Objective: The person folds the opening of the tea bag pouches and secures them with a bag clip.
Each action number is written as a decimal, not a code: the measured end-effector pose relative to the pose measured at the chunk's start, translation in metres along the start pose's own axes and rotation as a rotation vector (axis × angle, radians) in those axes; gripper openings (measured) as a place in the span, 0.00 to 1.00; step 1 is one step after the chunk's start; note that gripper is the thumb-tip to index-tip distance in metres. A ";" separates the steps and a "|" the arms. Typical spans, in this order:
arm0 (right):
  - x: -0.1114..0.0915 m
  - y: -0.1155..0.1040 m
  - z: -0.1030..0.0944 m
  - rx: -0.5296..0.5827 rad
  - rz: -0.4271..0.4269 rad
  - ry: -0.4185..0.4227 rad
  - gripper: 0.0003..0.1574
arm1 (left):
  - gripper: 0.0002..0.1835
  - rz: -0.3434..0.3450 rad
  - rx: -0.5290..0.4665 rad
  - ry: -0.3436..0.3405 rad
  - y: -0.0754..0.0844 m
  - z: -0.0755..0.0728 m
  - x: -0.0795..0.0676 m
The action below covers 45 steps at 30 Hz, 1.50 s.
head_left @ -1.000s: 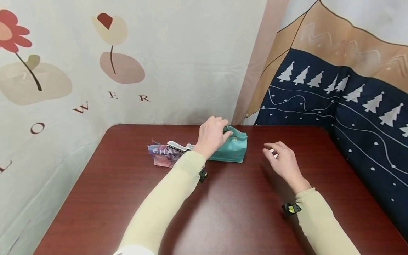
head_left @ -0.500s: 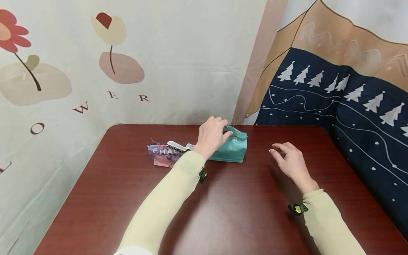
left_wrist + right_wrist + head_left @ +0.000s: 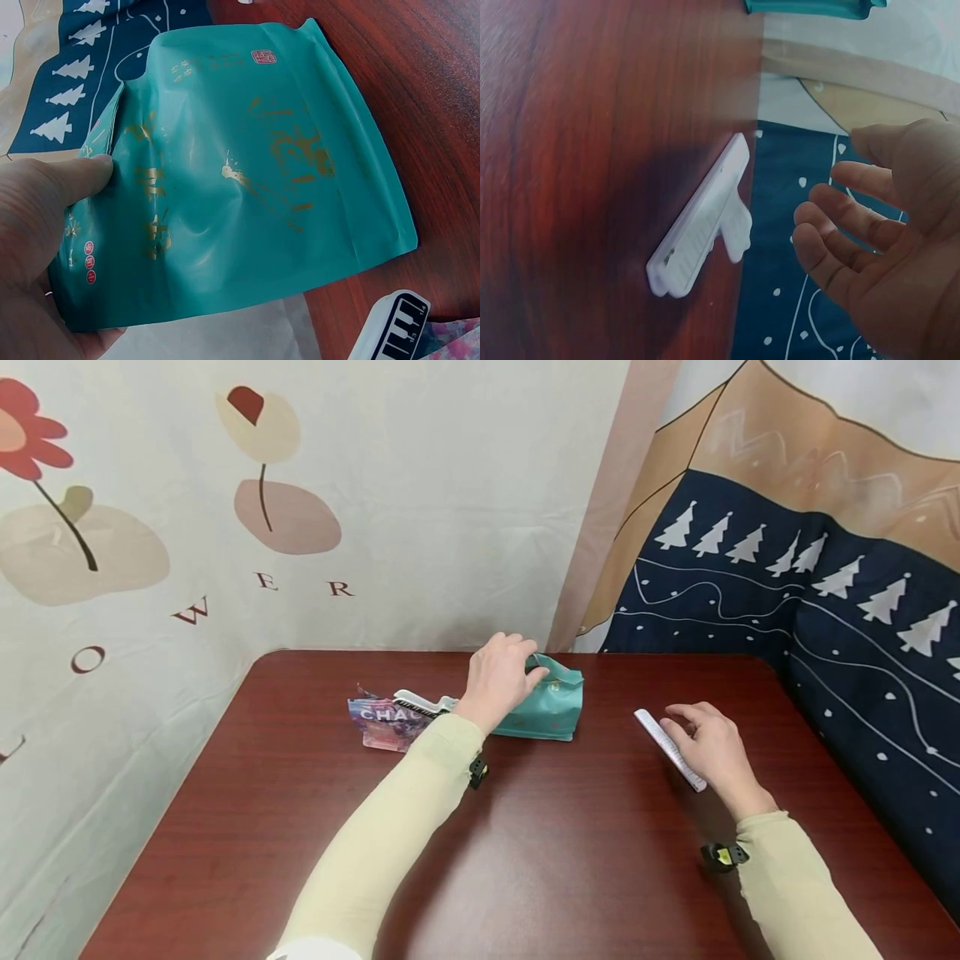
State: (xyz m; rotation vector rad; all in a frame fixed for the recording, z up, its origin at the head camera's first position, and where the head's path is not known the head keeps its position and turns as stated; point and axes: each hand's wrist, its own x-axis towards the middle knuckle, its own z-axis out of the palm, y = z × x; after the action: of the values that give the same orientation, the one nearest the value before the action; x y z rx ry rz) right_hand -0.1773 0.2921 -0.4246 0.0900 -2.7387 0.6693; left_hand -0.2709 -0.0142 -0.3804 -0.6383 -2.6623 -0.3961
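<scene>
My left hand [image 3: 497,681] grips the top of a teal pouch [image 3: 551,706] with gold print, which stands near the table's back edge. The left wrist view shows the thumb against the side of the pouch [image 3: 240,165], while the other fingers are mostly hidden behind it. On the right side of the table lies a white bag clip [image 3: 670,750] with a short lever. My right hand [image 3: 712,747] is just to its right, fingers loosely bent and holding nothing. In the right wrist view a gap shows between the fingers and the clip [image 3: 701,221].
Left of the teal pouch stands a small pink-purple bag [image 3: 386,727], overlapped by another white clip [image 3: 420,703] that has a black piano-key pattern. Printed curtains [image 3: 450,527] hang behind and to the right of the brown table [image 3: 562,860].
My right hand has drawn back to the right and slightly nearer, and the bag clip, largely hidden under it before, now shows on the table. The left hand keeps its grip on the pouch.
</scene>
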 end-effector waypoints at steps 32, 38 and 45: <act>-0.004 0.026 0.003 -0.048 0.154 -0.183 0.26 | 0.18 0.000 -0.001 0.004 0.001 -0.002 -0.002; -0.002 0.028 0.004 -0.073 0.197 -0.241 0.28 | 0.18 -0.002 -0.009 -0.003 0.001 -0.003 -0.002; -0.001 0.030 0.005 -0.102 0.199 -0.256 0.28 | 0.19 -0.011 -0.013 -0.020 0.002 -0.004 -0.002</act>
State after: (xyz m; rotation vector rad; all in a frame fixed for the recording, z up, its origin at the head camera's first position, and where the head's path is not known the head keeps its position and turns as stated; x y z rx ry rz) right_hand -0.1819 0.3162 -0.4422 -0.1306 -3.0520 0.6048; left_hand -0.2674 -0.0146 -0.3775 -0.6347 -2.6853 -0.4126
